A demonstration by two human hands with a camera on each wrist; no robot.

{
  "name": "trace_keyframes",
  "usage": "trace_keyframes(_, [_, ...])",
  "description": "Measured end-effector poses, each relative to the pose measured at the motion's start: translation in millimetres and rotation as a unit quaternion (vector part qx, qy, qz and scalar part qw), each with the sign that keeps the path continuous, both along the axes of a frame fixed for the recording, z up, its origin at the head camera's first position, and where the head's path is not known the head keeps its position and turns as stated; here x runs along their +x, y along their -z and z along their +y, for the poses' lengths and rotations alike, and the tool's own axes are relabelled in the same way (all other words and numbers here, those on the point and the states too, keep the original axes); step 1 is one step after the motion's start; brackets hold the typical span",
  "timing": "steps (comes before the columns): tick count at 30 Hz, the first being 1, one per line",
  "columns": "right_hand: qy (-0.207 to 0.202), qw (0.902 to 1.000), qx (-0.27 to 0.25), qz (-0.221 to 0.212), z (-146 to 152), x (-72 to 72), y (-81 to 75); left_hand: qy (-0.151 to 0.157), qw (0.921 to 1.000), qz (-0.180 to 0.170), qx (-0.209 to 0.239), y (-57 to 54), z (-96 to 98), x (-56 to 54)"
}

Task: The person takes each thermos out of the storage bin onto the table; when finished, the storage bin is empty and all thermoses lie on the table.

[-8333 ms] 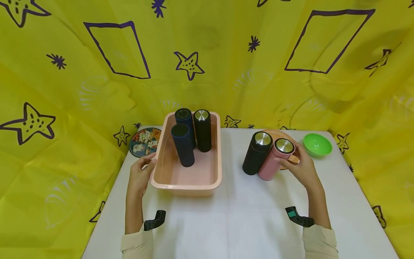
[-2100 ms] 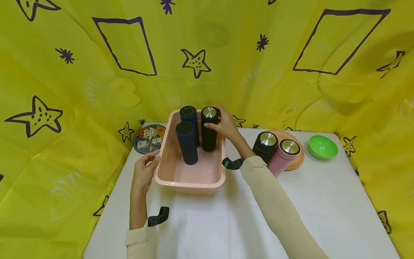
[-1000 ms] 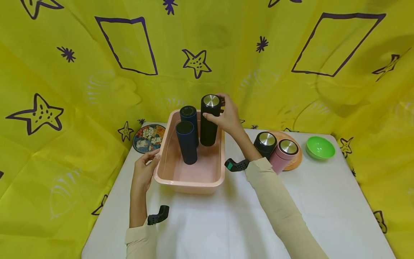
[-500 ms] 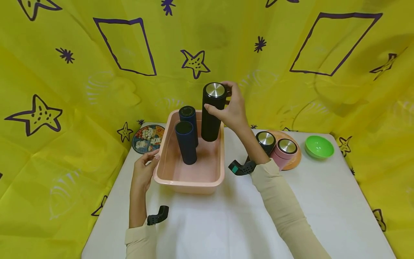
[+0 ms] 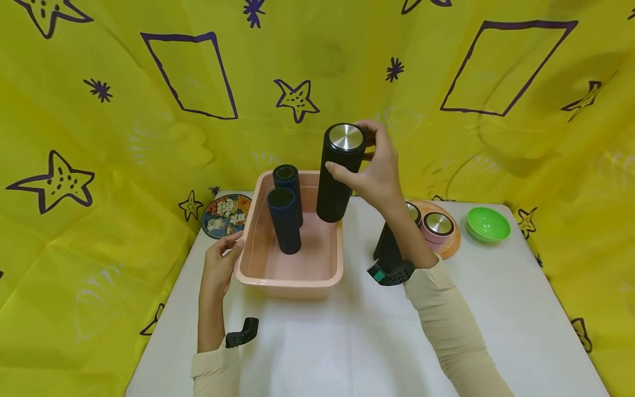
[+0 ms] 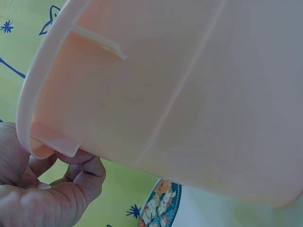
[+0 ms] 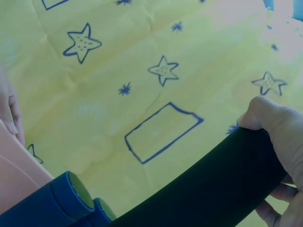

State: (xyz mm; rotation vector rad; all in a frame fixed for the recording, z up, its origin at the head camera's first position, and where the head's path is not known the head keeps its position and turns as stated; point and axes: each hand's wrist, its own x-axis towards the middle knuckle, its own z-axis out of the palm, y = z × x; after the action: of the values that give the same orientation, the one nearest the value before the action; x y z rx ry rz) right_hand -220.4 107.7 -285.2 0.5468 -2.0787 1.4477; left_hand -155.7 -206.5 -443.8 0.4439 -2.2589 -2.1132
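My right hand (image 5: 381, 175) grips a black thermos flask (image 5: 333, 190) near its silver-topped lid. The flask hangs upright, slightly tilted, over the right rim of a pink plastic tub (image 5: 297, 284). In the right wrist view the thumb and fingers lie around the flask's dark body (image 7: 203, 189). Two dark blue flasks (image 5: 285, 226) stand inside the tub. My left hand (image 5: 218, 266) holds the tub's left rim; in the left wrist view its fingers (image 6: 90, 175) curl under the edge. Another black flask (image 5: 387, 242) stands on the table, partly hidden by my right forearm.
Beside that black flask is a pink flask (image 5: 436, 227), in front of an orange round board (image 5: 453, 242). A green bowl (image 5: 488, 225) sits at the back right. A patterned round plate (image 5: 218, 218) lies left of the tub. A yellow curtain (image 5: 317, 66) closes off the back.
My right hand went from the pink flask to the black flask standing in the tub, lifted it and moved it rightward. My left hand stayed on the rim.
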Motion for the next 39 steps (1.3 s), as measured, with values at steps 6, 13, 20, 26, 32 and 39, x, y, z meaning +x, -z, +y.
trace_keyframes(6, [-0.004, 0.9998, -0.007, 0.018, 13.1, 17.4, -3.0, -0.002, 1.0000, 0.004, -0.004, 0.5, -0.5, 0.4])
trace_keyframes(13, [0.013, 0.9997, -0.018, 0.012, 27.8, 42.4, -1.7, -0.002, 1.0000, 0.006, 0.006, 2.0, -0.9, -0.1])
trace_keyframes(20, [0.035, 0.9991, -0.022, 0.008, 43.2, 61.5, 10.2, -0.001, 0.9999, 0.011, 0.009, 1.0, 1.0, -0.2])
trace_keyframes(26, [0.061, 0.9977, -0.030, 0.002, 53.1, 73.5, 28.4, 0.002, 1.0000, 0.008, 0.004, 0.5, -0.1, -1.0])
trace_keyframes(32, [0.103, 0.9946, 0.000, -0.015, 61.1, 83.8, 48.6, -0.003, 0.9999, 0.009, 0.013, 2.3, -0.8, -1.8])
trace_keyframes(39, [0.154, 0.9872, 0.016, -0.035, 71.1, 89.8, 78.8, -0.002, 0.9999, 0.013, 0.009, 1.9, -1.4, -1.2])
